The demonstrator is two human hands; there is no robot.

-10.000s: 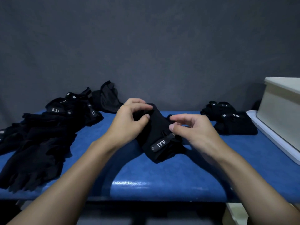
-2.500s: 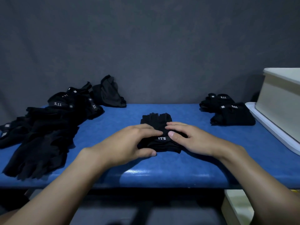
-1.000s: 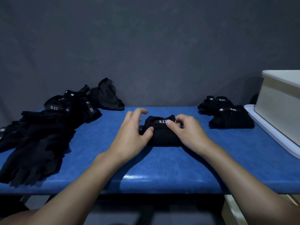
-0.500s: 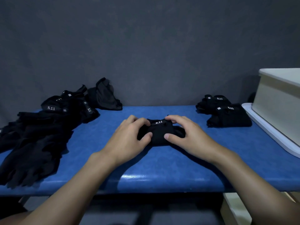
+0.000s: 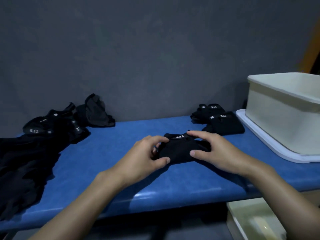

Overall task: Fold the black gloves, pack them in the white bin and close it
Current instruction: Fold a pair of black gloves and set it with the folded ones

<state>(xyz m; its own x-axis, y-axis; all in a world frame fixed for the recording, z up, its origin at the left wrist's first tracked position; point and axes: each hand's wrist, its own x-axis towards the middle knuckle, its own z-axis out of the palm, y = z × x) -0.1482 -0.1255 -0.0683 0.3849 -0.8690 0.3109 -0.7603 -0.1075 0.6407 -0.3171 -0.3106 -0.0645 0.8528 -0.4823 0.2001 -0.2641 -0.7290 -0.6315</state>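
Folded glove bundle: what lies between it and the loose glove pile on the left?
Head view: the left hand gripping the folded glove bundle, then bare blue tabletop up to the loose glove pile.

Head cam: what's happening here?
A person is folding black gloves on the blue table. The left hand and right hand both grip a folded glove bundle mid-table. Two finished bundles lie to the right, beside the open white bin, whose inside is out of view. A pile of unfolded gloves waits on the left.
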